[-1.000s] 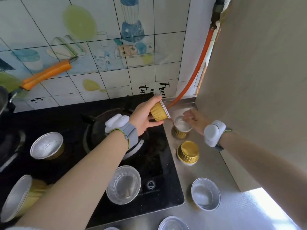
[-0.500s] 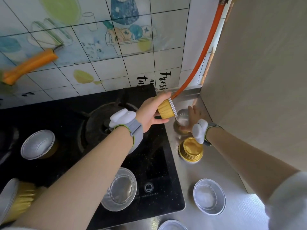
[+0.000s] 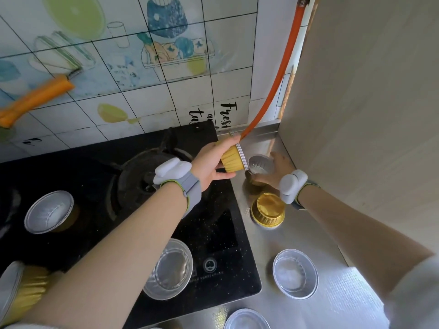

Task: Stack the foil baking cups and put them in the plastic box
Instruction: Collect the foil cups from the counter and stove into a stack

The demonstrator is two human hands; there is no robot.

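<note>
Stacked cups [image 3: 231, 160] in left hand [image 3: 209, 165], single cup [image 3: 260, 165] in right hand [image 3: 276, 173].

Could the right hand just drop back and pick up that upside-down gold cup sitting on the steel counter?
Probably not right away. The right hand is full, gripping a silver-lined cup. The upside-down gold cup sits just below its wrist with nothing over it, so the path looks free once that hand empties.

a gold stack of foil cups [image 3: 234, 160] lies on its side in the air, rims facing right, next to a silver-lined cup [image 3: 260, 164] tilted toward it. one gold cup [image 3: 268, 211] sits upside down. four upright cups [image 3: 295, 277] [image 3: 169, 269] [image 3: 48, 211] [image 3: 247, 320] rest apart; another gold stack [image 3: 21, 289] lies tipped at lower left.
</note>
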